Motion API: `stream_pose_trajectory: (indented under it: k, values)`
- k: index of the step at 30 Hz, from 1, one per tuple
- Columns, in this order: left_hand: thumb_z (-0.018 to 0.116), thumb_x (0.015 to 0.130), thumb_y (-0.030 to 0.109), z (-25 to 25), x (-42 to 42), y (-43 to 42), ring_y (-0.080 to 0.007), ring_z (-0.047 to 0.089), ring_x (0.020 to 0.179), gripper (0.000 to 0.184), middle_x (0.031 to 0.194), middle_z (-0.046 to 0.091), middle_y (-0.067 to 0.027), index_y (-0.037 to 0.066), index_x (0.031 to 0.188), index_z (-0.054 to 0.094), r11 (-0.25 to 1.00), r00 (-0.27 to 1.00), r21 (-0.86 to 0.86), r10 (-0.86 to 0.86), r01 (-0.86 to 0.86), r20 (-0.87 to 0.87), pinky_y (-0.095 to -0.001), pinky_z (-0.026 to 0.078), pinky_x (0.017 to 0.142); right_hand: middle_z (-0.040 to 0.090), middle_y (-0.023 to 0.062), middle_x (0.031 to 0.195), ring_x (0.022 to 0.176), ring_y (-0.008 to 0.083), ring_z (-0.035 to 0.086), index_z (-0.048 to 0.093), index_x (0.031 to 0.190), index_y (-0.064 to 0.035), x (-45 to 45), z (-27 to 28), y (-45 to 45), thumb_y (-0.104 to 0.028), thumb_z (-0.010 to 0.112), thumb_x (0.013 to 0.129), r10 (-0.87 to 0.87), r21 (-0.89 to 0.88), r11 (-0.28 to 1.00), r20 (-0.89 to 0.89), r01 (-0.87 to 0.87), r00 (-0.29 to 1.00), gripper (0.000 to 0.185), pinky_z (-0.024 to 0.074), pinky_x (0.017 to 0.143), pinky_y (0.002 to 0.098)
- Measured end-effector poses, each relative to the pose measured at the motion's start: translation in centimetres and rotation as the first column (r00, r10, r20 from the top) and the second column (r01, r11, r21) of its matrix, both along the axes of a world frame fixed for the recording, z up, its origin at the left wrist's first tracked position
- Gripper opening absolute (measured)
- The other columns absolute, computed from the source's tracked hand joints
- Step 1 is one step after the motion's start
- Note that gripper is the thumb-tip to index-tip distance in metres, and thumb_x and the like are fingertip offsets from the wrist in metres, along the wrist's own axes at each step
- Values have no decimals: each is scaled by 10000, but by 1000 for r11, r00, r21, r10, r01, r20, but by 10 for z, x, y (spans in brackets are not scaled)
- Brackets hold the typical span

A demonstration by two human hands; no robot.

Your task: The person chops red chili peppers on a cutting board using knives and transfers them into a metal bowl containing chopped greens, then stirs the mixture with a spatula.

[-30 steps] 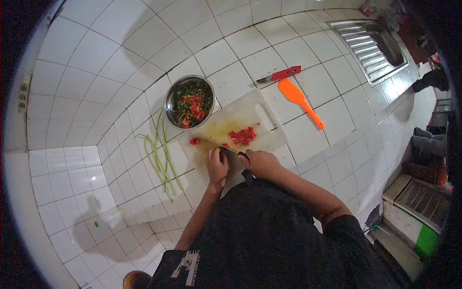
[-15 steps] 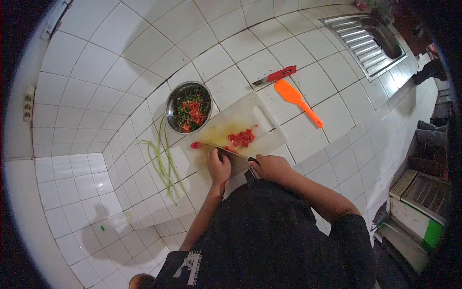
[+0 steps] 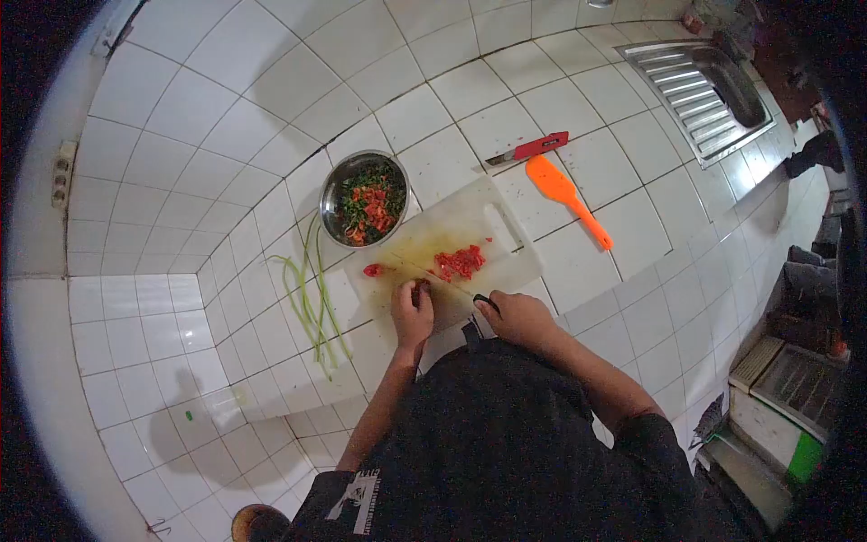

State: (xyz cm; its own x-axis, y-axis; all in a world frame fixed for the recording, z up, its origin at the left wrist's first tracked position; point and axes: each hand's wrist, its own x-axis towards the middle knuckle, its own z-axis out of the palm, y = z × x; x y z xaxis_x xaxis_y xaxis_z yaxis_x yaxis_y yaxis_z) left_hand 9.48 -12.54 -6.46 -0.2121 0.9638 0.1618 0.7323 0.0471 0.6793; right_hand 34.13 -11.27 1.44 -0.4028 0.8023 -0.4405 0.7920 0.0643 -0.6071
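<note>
Head view, looking down over a white-tiled worktop. My right hand is clenched around the black handle of a knife. The blade runs obliquely over the cutting board, its tip towards the board's left end, the handle at the near edge. Whether the cutting edge touches the board, I cannot tell.

My left hand is at the near edge, towards the near left corner, fingers curled close to the blade. Cannot tell whether they grasp a piece; the spot between them is dark.

Chopped red pieces lie heaped on the right half of the board, on the far side of the blade. One larger red piece sits near the far left corner.

A metal bowl of chopped greens and red-orange bits stands just beyond the board's far edge, by that same corner. Green stalks lie off the left end. Beyond the right end: an orange spatula, and next to its head a red cutter. Steel sink at the worktop's far right.
</note>
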Motion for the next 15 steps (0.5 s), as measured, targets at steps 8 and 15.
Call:
stream_pose_trajectory:
  k: [8, 15]
  values:
    - [674, 930, 139, 44, 7, 0, -237, 601, 734, 148, 790, 618, -99, -2, 911, 632, 997, 985, 5, 70, -72, 158, -374, 494, 707, 674, 209, 752, 743, 424, 675, 626, 935, -54, 1, 6, 1, -508, 501, 998, -34, 78, 996, -54, 38, 998, 475, 519, 679, 540]
    - [674, 924, 119, 65, -2, -9, -255, 588, 813, 114, 920, 618, -107, 13, 945, 642, 989, 997, 140, 44, -53, 63, -368, 470, 763, 687, 173, 811, 787, 395, 682, 628, 907, -61, 0, -1, 3, -487, 631, 924, -28, 163, 986, -84, 41, 996, 426, 527, 689, 508]
